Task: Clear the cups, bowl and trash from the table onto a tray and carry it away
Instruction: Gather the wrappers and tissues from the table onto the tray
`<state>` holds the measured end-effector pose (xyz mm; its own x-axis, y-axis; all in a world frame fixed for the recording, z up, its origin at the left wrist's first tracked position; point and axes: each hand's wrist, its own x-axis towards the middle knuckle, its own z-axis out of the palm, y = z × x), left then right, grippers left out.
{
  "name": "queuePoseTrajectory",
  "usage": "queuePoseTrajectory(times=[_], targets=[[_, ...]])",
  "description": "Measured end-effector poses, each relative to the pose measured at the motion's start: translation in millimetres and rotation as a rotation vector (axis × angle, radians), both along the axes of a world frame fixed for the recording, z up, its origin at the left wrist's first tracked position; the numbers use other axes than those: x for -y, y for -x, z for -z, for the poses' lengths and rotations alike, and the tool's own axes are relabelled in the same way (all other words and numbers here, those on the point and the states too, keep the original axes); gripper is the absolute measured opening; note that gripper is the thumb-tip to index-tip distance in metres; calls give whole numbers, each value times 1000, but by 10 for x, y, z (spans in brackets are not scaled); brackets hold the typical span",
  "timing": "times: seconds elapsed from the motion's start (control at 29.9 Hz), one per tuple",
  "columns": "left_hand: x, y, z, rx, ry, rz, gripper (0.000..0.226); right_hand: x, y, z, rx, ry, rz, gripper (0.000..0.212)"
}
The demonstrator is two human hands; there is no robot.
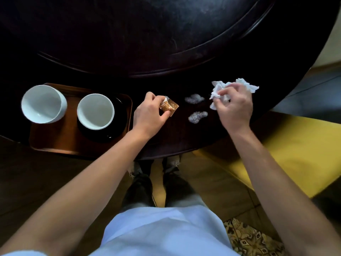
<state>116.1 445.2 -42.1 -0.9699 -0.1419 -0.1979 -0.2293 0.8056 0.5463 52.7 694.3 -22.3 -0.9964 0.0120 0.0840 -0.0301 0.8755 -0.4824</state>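
Observation:
A brown tray lies on the dark round table at the left. On it stand a white cup and a second white cup, the latter sitting in a black bowl. My left hand pinches a small gold wrapper just right of the tray. My right hand grips a crumpled white napkin above the table's right side. Between my hands two small crumpled clear wrappers, one behind the other, lie on the table.
A raised dark turntable covers the table's middle. A yellow chair seat stands at the right, close to the table edge. My legs and shoes are below the table's near edge over a wooden floor.

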Motion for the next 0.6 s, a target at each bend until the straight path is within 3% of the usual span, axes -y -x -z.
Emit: queuePoseTrajectory(times=[0.3, 0.43, 0.6], targets=[[-157, 152, 128, 101, 43, 195, 42, -357, 437, 305, 301, -163, -10, 19], [-175, 142, 140, 86, 90, 202, 40, -347, 399, 383, 278, -223, -30, 22], [-201, 184, 138, 129, 43, 139, 42, -398, 438, 397, 268, -140, -10, 23]])
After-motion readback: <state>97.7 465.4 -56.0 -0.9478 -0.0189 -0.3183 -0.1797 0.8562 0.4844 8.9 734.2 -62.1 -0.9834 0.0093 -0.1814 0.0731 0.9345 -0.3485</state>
